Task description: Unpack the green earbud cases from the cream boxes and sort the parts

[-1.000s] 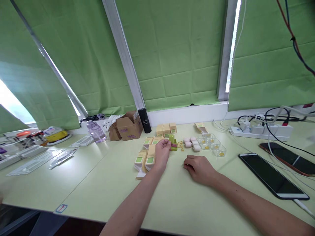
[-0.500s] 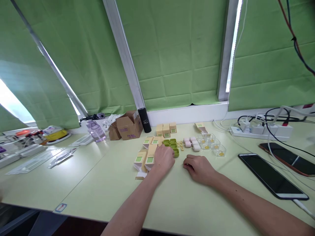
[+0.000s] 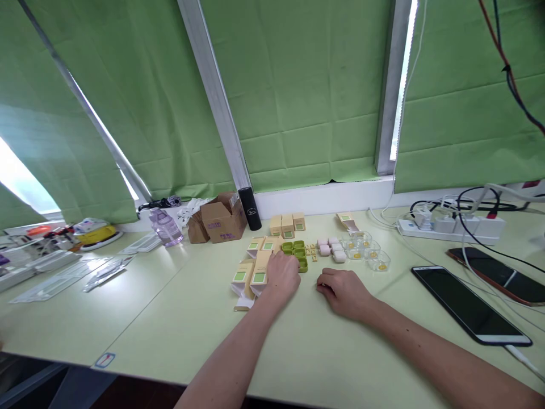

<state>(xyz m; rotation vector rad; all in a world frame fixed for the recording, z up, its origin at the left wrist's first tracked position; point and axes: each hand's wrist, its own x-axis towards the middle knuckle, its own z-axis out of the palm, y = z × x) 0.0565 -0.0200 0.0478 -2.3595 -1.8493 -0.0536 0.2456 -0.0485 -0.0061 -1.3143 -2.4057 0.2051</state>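
My left hand (image 3: pixel 283 274) rests curled on the table, its fingers bent down and mostly hidden behind the back of the hand. Against it on the left are small kraft boxes (image 3: pixel 260 267) with green labels and white pointed ends. Just beyond its knuckles lie olive-green open cases (image 3: pixel 299 253), partly covered by the hand. My right hand (image 3: pixel 344 289) lies closed on the table, thumb against the bent fingers, with nothing visible in it. Past it sit pale pink rounded cases (image 3: pixel 325 250), tiny yellowish square pieces (image 3: pixel 314 251) and clear cups (image 3: pixel 380 261) with yellow centres.
Three kraft boxes (image 3: pixel 287 225) stand at the back, with a black cylinder (image 3: pixel 250 209) and an open cardboard carton (image 3: pixel 223 218) to their left. Two phones (image 3: pixel 470 304) and a power strip (image 3: pixel 451 228) with cables occupy the right. Clear plastic packs (image 3: pixel 106 272) lie left.
The view has shifted very slightly. Both hands stay in nearly the same place and pose, and the things on the table are unmoved.
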